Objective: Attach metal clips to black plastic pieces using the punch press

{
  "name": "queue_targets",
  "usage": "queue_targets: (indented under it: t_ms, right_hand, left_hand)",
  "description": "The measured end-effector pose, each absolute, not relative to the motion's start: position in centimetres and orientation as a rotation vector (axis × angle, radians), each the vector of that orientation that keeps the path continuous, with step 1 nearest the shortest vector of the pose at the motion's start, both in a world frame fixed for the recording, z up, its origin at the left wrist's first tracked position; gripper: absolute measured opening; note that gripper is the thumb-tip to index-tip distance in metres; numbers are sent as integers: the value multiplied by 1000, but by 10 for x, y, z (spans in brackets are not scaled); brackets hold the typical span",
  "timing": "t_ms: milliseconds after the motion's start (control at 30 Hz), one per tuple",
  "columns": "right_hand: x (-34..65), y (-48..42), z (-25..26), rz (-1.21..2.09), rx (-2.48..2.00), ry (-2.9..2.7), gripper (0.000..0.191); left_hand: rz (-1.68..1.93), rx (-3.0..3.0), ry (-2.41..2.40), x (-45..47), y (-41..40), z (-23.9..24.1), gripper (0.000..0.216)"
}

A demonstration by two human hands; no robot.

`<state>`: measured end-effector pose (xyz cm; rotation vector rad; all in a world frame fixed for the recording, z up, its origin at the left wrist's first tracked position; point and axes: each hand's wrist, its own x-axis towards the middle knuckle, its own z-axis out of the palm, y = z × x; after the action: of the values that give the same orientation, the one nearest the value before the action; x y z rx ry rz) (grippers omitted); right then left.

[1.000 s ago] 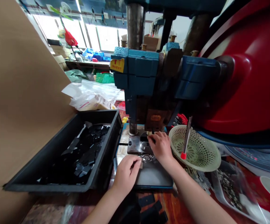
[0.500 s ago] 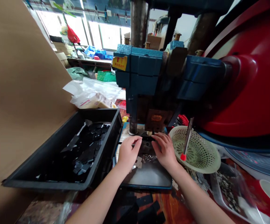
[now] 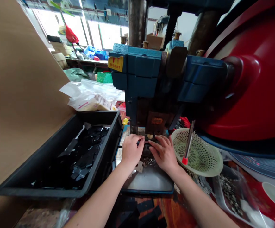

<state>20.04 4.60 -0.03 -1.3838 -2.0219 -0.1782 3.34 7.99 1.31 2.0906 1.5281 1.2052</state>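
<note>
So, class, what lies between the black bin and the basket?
The base of the press, with metal bits on it and the left hand and right hand over it. The head view shows this.

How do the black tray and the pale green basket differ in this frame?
The black tray is rectangular; the pale green basket is rounded. The tray's visible walls look solid, while the basket's are perforated. The tray sits left of the blue press, the basket right of its base. Both are open-topped.
</note>
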Motion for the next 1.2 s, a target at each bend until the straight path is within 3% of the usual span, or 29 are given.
queue_targets:
  t_ms: [267,367,567,633,867,1067,1200]
  right_hand:
    - [194,47,18,-159,-1428,-2083,25]
    - [200,38,12,101,-1382,-1910,26]
    - [224,-20,-13,725,-1297,-943,41]
    - [228,-33,-15,750,-1216,-867,45]
    - [229,-20,-18,695,-1236,-946,33]
    - [212,-13,-27,772,-1172,-830,53]
    - [203,11,-16,745,-1437,-1102,39]
  left_hand:
    - [1186,2069,1527,35,88,8,14]
    - [1230,2038,1542,31,85,11,15]
    - [1339,1927,1500,12,65,9,15]
    - [1389,1898,1460,8,54,5,15]
    - [1442,1908,1414,2,19,-10,15]
    - [1466,1885,1434,-4,9,-22,16]
    - [1491,1836,1421,-5,9,-24,15]
